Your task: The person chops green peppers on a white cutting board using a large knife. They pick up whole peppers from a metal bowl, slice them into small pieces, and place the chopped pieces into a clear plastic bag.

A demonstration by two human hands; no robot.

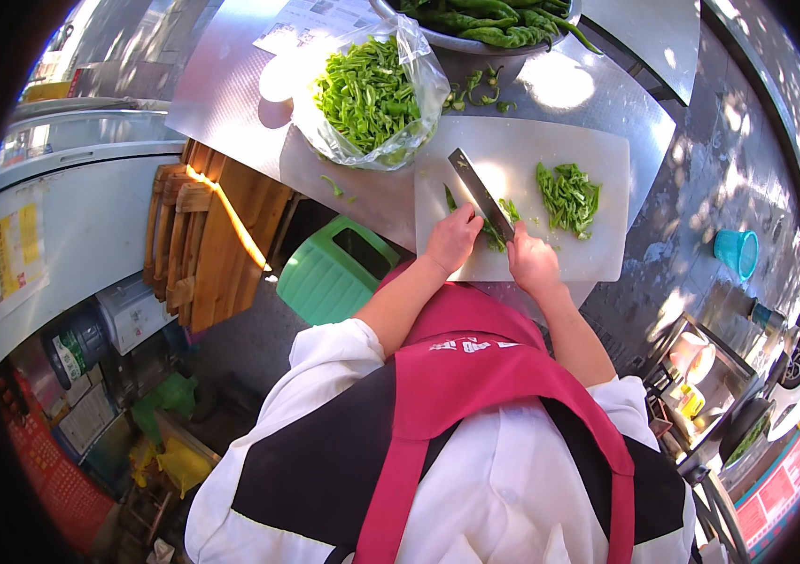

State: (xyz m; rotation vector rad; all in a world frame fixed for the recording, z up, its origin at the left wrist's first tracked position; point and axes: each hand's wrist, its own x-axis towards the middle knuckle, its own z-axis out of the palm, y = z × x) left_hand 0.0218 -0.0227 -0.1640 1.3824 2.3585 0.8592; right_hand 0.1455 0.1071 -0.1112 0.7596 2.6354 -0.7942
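My right hand (532, 258) is closed round the handle of a dark cleaver-like knife (477, 185), its blade slanting up and left over a white cutting board (588, 258). My left hand (450, 241) has its fingers curled on green peppers (494, 236) beside the blade, pressing them to the board. A few cut bits lie under and right of the knife. A pile of sliced green pepper (567, 197) sits on the board's right. A clear bag of sliced green peppers (367, 94) stands beyond the board, to the left.
A metal table (221, 89) holds a bowl of whole peppers (480, 23), loose stems (480, 89) and paper. A green plastic stool (329, 282) and stacked wooden stools (202, 244) are at the lower left, beside a white cabinet (80, 216). A blue bucket (736, 252) and a cart stand right.
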